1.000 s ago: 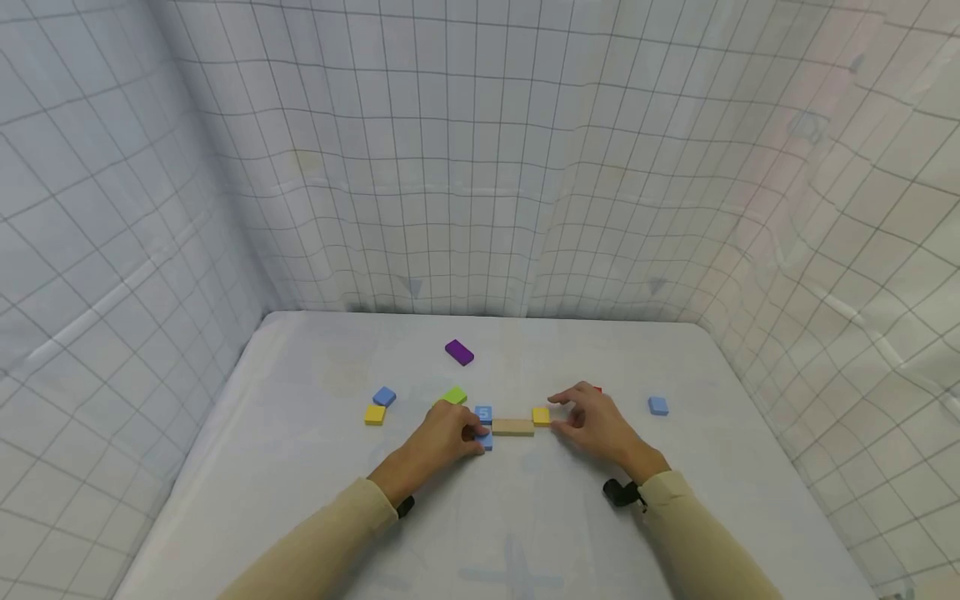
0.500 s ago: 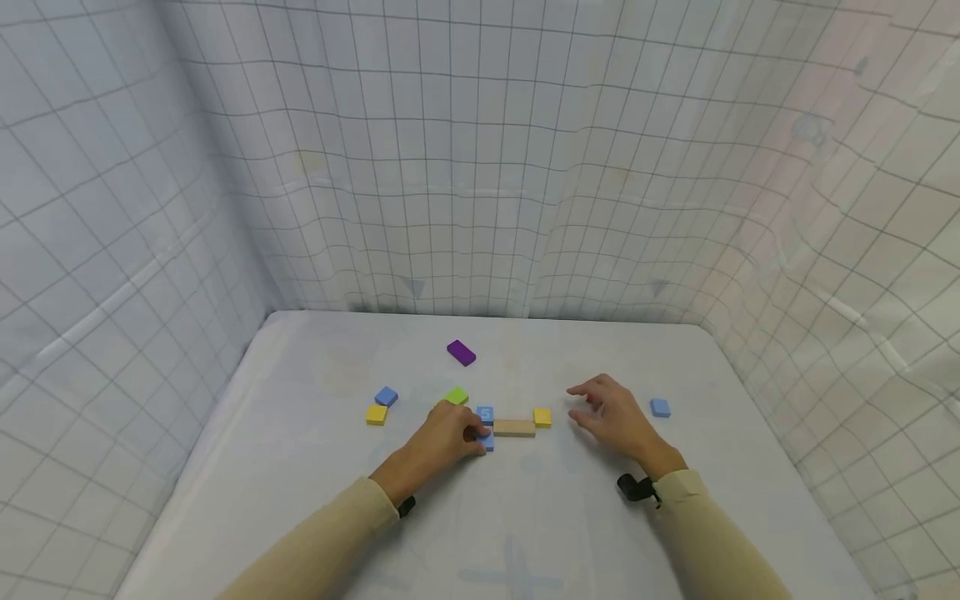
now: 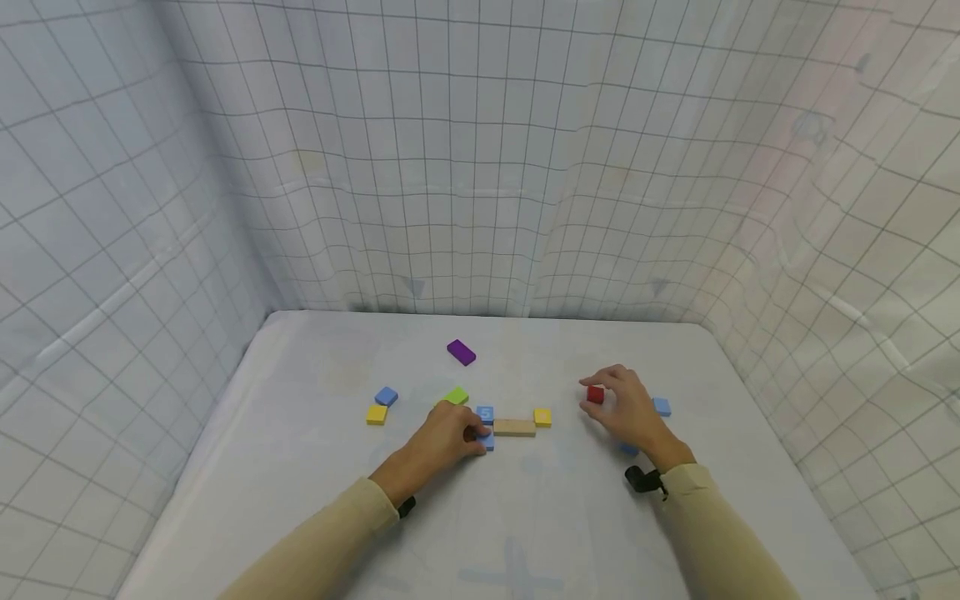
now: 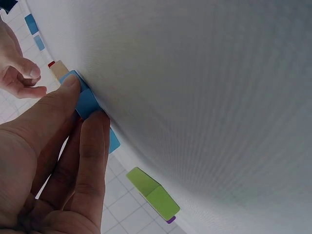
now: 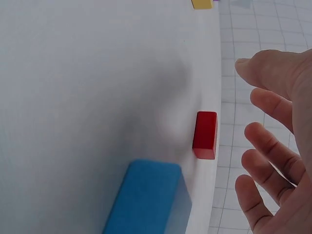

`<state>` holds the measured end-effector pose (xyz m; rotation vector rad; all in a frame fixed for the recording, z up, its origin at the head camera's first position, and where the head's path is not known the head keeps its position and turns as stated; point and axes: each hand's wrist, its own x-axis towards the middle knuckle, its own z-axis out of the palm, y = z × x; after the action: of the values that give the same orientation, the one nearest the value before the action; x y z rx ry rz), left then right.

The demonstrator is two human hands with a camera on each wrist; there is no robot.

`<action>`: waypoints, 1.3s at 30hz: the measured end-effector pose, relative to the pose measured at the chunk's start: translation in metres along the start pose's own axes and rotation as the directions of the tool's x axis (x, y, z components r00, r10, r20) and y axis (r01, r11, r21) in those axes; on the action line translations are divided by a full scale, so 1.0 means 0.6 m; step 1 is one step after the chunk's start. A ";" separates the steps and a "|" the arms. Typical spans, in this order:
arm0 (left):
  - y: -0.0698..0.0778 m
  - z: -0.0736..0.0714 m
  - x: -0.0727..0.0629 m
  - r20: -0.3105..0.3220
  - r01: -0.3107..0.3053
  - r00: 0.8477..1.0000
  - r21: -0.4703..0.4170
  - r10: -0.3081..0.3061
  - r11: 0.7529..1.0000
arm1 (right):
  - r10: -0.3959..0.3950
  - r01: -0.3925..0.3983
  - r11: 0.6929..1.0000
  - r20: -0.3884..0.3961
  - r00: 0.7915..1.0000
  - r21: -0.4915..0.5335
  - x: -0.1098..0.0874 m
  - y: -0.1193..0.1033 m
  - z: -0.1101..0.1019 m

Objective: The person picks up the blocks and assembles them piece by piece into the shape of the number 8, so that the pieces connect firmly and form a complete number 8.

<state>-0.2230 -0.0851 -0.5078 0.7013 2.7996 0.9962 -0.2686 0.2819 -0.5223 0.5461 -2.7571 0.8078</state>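
My left hand (image 3: pixel 442 437) pinches a small blue block (image 3: pixel 487 442) between thumb and fingers on the white table; the left wrist view shows that blue block (image 4: pixel 87 103) close up. Just beyond it lies a blue block marked 5 (image 3: pixel 485 413), and a plain wooden block (image 3: pixel 514 428) extends to its right. A yellow block (image 3: pixel 542 417) sits by the wood's far right corner. Over to the right, my right hand (image 3: pixel 628 411) hovers with thumb and fingers spread around a red block (image 3: pixel 596 394). In the right wrist view a gap separates the fingers from the red block (image 5: pixel 205 135).
Near the right hand are a blue block (image 3: pixel 662 407) and another blue block (image 3: pixel 629 448) partly hidden by the wrist. A green block (image 3: pixel 457 396), purple block (image 3: pixel 461 352), blue block (image 3: pixel 386 396) and yellow block (image 3: pixel 377 414) lie left and back. Gridded curtains (image 3: pixel 480 167) surround the table.
My right hand has moved right, away from the yellow block, to around the red block, which now shows between thumb and fingers. The left hand has stayed in place on its blue block.
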 end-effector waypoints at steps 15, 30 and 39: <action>-0.068 0.038 0.023 -0.016 -0.084 0.996 0.017 0.084 0.996 | 0.020 -0.019 1.000 0.020 1.000 -0.003 -0.005 0.017 -0.008; -0.056 0.029 0.020 -0.016 -0.068 0.998 0.012 0.068 0.998 | -0.027 0.027 0.999 -0.008 1.000 -0.040 -0.006 0.021 -0.006; -0.041 0.020 0.010 -0.024 -0.090 0.996 0.031 0.091 0.995 | 0.015 -0.014 0.999 0.008 1.000 -0.034 -0.005 0.022 -0.009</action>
<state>-0.2353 -0.0924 -0.5320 0.8314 2.8332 0.9863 -0.2705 0.2959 -0.5251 0.5250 -2.7799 0.7628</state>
